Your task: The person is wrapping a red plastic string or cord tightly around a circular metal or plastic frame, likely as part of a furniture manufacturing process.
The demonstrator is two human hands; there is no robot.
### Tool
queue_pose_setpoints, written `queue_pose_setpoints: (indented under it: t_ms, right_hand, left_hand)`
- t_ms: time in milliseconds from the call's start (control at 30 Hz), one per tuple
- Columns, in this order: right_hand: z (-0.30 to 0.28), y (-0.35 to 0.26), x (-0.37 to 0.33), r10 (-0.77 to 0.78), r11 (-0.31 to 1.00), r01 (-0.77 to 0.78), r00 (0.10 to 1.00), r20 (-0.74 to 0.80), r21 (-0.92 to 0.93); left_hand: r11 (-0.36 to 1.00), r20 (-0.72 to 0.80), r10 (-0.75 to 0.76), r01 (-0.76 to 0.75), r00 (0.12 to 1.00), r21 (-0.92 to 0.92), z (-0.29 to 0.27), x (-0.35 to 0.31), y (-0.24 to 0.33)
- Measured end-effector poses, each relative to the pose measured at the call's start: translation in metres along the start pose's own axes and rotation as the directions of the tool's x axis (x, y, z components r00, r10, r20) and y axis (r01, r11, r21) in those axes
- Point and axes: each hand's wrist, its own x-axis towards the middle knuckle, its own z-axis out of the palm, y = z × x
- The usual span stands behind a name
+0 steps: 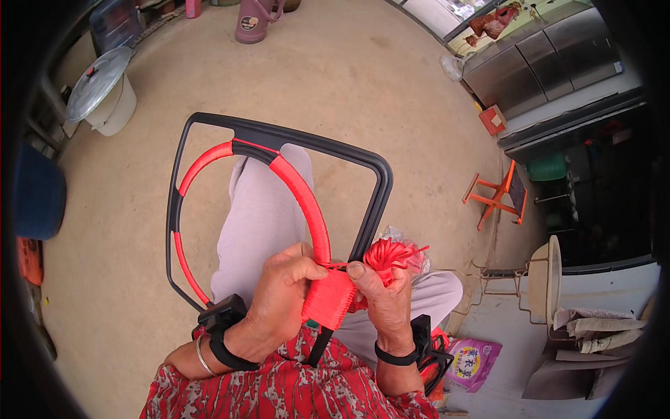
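Observation:
A black frame [328,149] with rounded corners and a ring inside it lies tilted over my lap. Red cord is wound tightly round several stretches of the ring [304,198]. Close to me, a broad red-wrapped section [329,299] joins the ring and frame. My left hand [278,288] is closed on this section from the left, its thumb pressing near the upper edge. On the other side my right hand [387,302] is closed round red cord, thumb against the section's upper corner. A looped bundle of red cord [386,257] rises above its fingers.
A lidded white bucket [115,108] and a blue tub [40,192] stand at left. A purple boot [251,22] is at the far side. To the right are an orange folding stool [494,202], a wire rack [513,283] and a purple package [474,363].

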Motion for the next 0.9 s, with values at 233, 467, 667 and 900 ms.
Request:
queue_pose_setpoints:
  t_ms: [233,467,667,900]
  right_hand:
    - [0.004,0.020,-0.008,-0.037,0.999,0.039,0.994,-0.102,0.014]
    - [0.009,0.028,-0.017,-0.049,0.994,0.070,0.973,-0.225,0.087]
    - [0.005,0.025,-0.019,-0.020,0.998,0.004,0.974,-0.228,-0.070]
    - [0.004,0.013,-0.015,0.049,0.991,-0.070,0.984,-0.174,-0.118]
  left_hand:
    - [1.000,0.002,-0.007,0.007,1.000,-0.020,-0.001,-0.005,-0.002]
    - [0.998,0.028,-0.047,0.048,0.999,-0.034,-0.015,-0.004,-0.014]
    - [0.999,0.083,-0.038,0.039,0.996,-0.013,-0.013,-0.006,-0.016]
    - [0.999,0.128,-0.020,0.025,0.992,-0.042,-0.017,-0.001,-0.019]
